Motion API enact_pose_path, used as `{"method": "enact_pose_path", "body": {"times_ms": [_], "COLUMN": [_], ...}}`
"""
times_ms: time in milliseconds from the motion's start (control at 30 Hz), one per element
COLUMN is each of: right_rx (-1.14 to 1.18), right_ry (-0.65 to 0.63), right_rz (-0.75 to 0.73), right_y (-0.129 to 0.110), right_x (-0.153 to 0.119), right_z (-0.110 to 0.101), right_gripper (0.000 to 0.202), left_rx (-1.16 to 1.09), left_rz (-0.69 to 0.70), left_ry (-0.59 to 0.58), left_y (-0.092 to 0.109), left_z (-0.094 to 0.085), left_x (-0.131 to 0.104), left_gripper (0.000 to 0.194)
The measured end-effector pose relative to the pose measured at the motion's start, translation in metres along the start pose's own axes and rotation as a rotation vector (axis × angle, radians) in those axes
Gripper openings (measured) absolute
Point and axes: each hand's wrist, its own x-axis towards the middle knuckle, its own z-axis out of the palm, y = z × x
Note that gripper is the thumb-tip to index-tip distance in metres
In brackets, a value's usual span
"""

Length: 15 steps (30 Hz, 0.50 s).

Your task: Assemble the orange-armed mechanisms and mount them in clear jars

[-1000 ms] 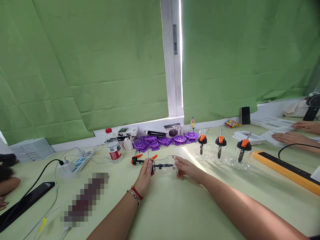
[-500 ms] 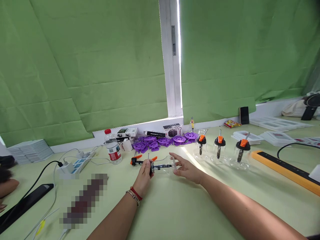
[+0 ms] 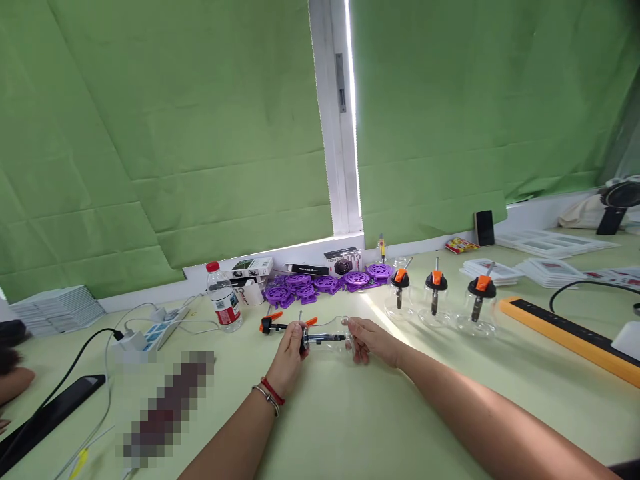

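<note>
A clear jar (image 3: 327, 347) with a black top and a dark metal shaft inside lies sideways between my hands, just above or on the table. My left hand (image 3: 290, 347) is closed around its black top end. My right hand (image 3: 367, 340) grips the jar's wide base, fingertips curled on the rim. Just behind my left hand lie black and orange parts (image 3: 270, 325) with thin metal rods. To the right stand three similar upright jars (image 3: 399, 297), with black lids, orange pieces and metal rods.
Purple round plastic parts (image 3: 327, 285) lie in a row at the back. Nearby are a water bottle (image 3: 225, 300), small boxes (image 3: 247, 269), power strips (image 3: 565, 340), a white cable (image 3: 109, 373), a phone (image 3: 484, 229) and card stacks (image 3: 490, 272). Another person's arm (image 3: 17, 383) shows at far left.
My right hand's fingers, spread around the jar's base before, have turned and closed onto its rim. My left hand keeps its hold. The view has shifted slightly.
</note>
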Motion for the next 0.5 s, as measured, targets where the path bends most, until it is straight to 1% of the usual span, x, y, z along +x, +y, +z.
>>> {"method": "enact_pose_path", "body": {"times_ms": [67, 100, 133, 200, 233, 267, 300, 367, 433, 500], "right_rx": [-0.107, -0.189, -0.287, -0.519, -0.632, -0.727, -0.795, -0.849, -0.823, -0.750], "right_ry": [0.063, 0.087, 0.098, 0.084, 0.075, 0.073, 0.081, 0.102, 0.108, 0.098], "right_rz": [-0.093, -0.176, -0.276, -0.482, -0.563, -0.620, -0.654, -0.678, -0.675, -0.662], "right_y": [0.0001, 0.0002, 0.0004, 0.0010, 0.0014, 0.0018, 0.0022, 0.0023, 0.0018, 0.0016], "right_x": [-0.0025, -0.0037, -0.0048, -0.0058, -0.0056, -0.0052, -0.0047, -0.0036, -0.0032, -0.0032], "right_z": [0.0000, -0.0002, -0.0005, -0.0016, -0.0023, -0.0032, -0.0042, -0.0063, -0.0084, -0.0098], "right_gripper": [0.069, 0.071, 0.078, 0.095, 0.098, 0.095, 0.088, 0.073, 0.069, 0.071], "left_rx": [-0.005, -0.010, -0.017, -0.036, -0.048, -0.060, -0.070, -0.082, -0.078, -0.067], "left_rz": [-0.004, -0.007, -0.010, -0.018, -0.022, -0.025, -0.030, -0.037, -0.039, -0.037], "left_ry": [0.015, 0.027, 0.043, 0.079, 0.088, 0.091, 0.090, 0.082, 0.075, 0.067], "left_y": [0.0022, 0.0033, 0.0044, 0.0056, 0.0057, 0.0056, 0.0054, 0.0048, 0.0046, 0.0052], "left_z": [-0.0019, -0.0030, -0.0040, -0.0057, -0.0062, -0.0065, -0.0065, -0.0058, -0.0046, -0.0033], "left_x": [0.0012, 0.0019, 0.0024, 0.0035, 0.0039, 0.0042, 0.0044, 0.0043, 0.0038, 0.0027], "left_gripper": [0.050, 0.050, 0.050, 0.050, 0.049, 0.049, 0.048, 0.048, 0.048, 0.047]}}
